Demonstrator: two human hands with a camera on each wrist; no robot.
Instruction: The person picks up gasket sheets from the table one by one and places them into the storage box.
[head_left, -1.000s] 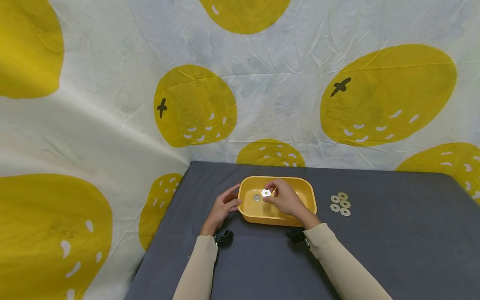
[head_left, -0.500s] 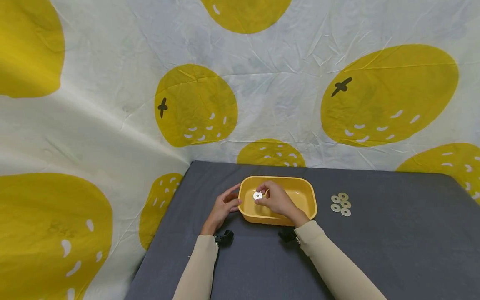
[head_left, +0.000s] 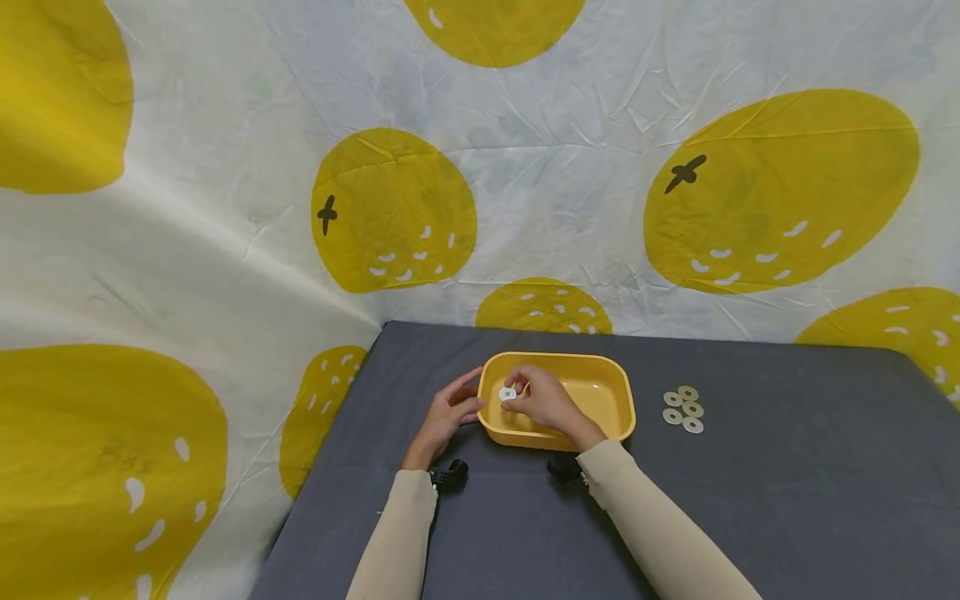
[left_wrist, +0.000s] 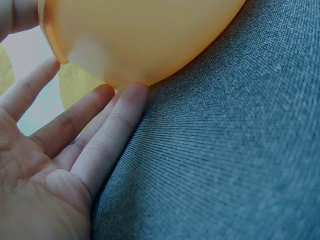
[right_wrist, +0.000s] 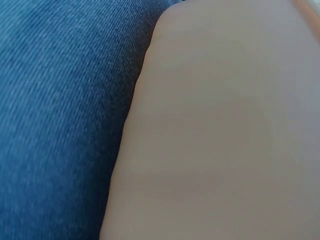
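Note:
In the head view my right hand reaches into the yellow plastic container. It pinches a flat metal washer between thumb and fingers near the container's left end. My left hand is at the left end of the container, thumb by the rim. The left wrist view has this left hand with fairly straight fingertips against the outside of the container wall. The right wrist view is filled mostly by the container's side; the right hand is out of that view.
Several more washers lie grouped on the dark grey tablecloth, right of the container. A white cloth with yellow fruit prints hangs behind and to the left of the table.
My right hand has moved left inside the container with the washer. The washer seen lying on the container floor earlier is now hidden. My left hand has stayed put.

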